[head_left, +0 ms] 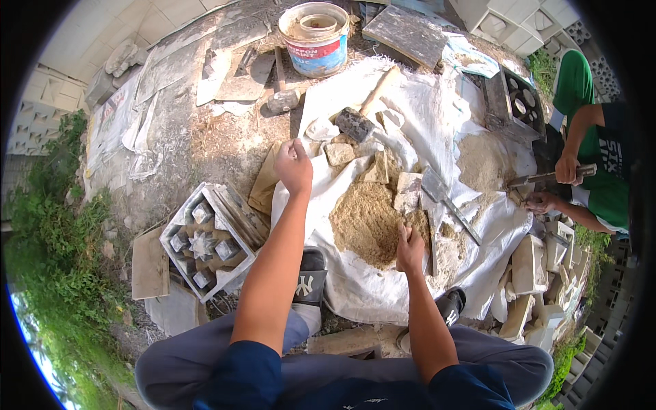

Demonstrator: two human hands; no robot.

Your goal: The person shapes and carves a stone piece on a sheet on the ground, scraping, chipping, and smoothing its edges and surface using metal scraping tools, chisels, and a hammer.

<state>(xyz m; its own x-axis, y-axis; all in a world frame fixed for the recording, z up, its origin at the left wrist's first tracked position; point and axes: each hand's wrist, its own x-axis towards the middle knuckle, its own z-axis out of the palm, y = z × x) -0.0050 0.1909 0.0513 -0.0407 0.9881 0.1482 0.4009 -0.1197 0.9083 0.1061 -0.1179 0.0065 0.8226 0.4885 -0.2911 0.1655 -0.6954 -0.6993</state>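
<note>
My left hand (294, 167) is raised with curled fingers near a white stone (322, 129); whether it holds anything is hidden. Low over a heap of crumbly tan sand (362, 222), my right hand (410, 251) is closed, its contents unclear, beside an upright thin board (432, 242). Several stone pieces border the heap, among them a pale block (408, 191) and a tan block (339, 154). A mallet with a dark head (354, 124) and wooden handle lies behind them. Right of the heap rests a flat metal blade (435, 184) with a long rod-like handle.
White sacking (372, 294) spreads under the work. A star-patterned mould (203, 242) stands left, a second hammer (283, 101) and paint bucket (316, 58) beyond. At right, a co-worker's hands (557, 184) hold a tool near more sand (482, 162); pale blocks (529, 263) are stacked below.
</note>
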